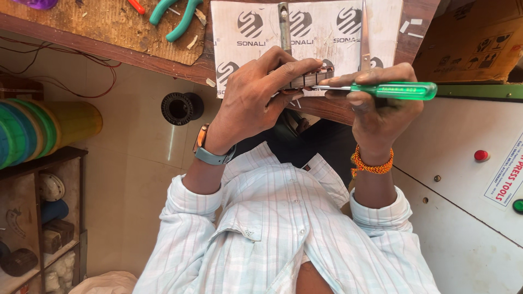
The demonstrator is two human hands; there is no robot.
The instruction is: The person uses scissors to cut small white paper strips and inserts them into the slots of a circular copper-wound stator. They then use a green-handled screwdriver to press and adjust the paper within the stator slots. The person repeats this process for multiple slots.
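Wooden and worn, the desk [109, 38] runs across the top of the view, with a white printed sheet [327, 22] laid over its edge, green-handled pliers [177, 16] lying to one side and a metal rod [284, 24] resting on the sheet. Just in front of the desk edge, the left hand [256, 98] is wrapped tightly around a small dark slotted metal part [311, 78], holding it up in the air, apart from the desk. The right hand [381, 103] is closed around a green-handled screwdriver [392, 90], held level, its thin shaft pointing left so the tip meets the end of the part. A watch sits on the left wrist, and an orange bead bracelet [371, 163] on the right. Below, a black spool [181, 108] lies on the tiled floor. Judging by the pose, the work on the part looks to be in progress: the tool is at the part, but how much has been done or remains cannot be told, since the fingers hide most of it.
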